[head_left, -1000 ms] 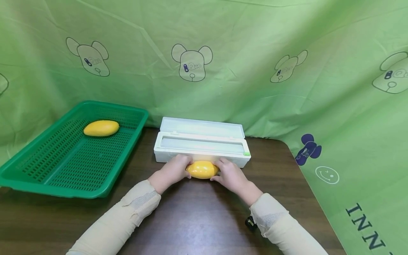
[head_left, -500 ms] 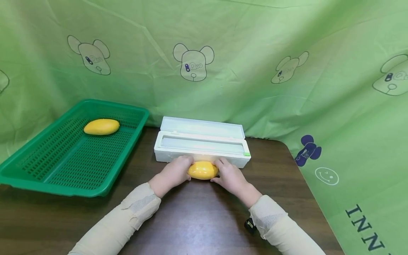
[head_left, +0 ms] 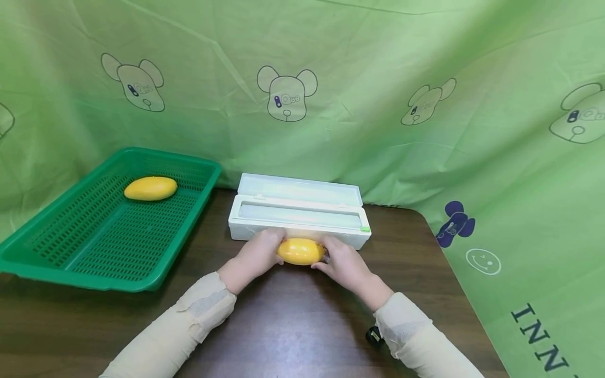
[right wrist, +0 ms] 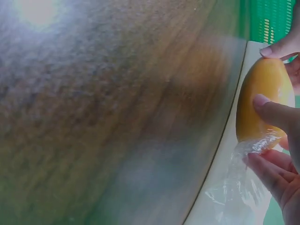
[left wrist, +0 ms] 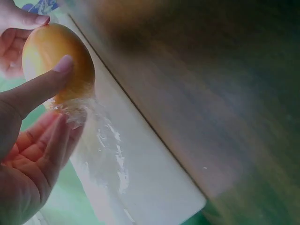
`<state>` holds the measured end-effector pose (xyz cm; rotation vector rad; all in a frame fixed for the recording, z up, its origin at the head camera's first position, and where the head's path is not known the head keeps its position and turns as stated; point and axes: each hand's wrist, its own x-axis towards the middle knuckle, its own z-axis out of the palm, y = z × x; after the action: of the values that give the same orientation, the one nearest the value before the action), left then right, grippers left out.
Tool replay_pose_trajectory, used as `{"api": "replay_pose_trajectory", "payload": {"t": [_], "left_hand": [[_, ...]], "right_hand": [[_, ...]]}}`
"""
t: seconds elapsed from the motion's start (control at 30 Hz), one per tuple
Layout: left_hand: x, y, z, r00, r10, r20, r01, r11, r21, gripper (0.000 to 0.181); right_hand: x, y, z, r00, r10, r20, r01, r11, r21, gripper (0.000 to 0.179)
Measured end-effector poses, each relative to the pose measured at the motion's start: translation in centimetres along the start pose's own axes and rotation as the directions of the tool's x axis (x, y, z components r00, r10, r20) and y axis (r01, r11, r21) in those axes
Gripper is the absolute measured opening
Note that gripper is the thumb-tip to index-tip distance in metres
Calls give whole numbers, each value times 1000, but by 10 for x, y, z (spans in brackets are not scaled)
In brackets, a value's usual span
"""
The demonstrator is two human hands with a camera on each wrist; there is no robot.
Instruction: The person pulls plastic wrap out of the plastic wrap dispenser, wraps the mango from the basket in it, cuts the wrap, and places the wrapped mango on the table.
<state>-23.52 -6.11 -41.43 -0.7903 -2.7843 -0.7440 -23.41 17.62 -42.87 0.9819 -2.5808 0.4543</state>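
A yellow mango [head_left: 300, 251] is held between both hands, just in front of the white cling film dispenser [head_left: 298, 231]. My left hand [head_left: 261, 253] grips its left end, with the thumb lying on the skin in the left wrist view. At the other end my right hand [head_left: 344, 264] pinches it, thumb on the near side. Clear cling film [left wrist: 75, 108] bunches around the mango's end by the left fingers. More crumpled film [right wrist: 258, 143] gathers at the end by the right fingers and trails over the dispenser's front wall.
The dispenser's translucent lid [head_left: 300, 190] stands raised at the back. On the left a green plastic basket [head_left: 189, 231] holds another mango [head_left: 150, 188]. A green printed curtain [head_left: 340, 142] hangs behind the dark wooden table [head_left: 288, 325].
Both hands and the mango stay in nearly the same place before the dispenser. The right hand's fingers have shifted slightly at the mango's end, where film now shows.
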Motion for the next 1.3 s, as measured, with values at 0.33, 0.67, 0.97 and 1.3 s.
{"api": "replay_pose_trajectory", "payload": {"t": [0.33,0.67,0.97,1.3], "left_hand": [[5,-11,-2,1000,17,19,-16,998,-53,33],[8,-13,-1,998,14,57,-12,999,-32,34],[9,-13,3,997,-12,73,15,999,-28,34],[4,-4,2,997,-8,73,10,1000,-22,32]], "right_hand": [[2,4,1,1000,-16,-19,17,999,38,42],[4,6,1,1000,3,19,-3,1000,30,40],[3,7,2,999,27,35,-29,999,38,41],[0,4,3,998,59,28,-60,998,27,46]]}}
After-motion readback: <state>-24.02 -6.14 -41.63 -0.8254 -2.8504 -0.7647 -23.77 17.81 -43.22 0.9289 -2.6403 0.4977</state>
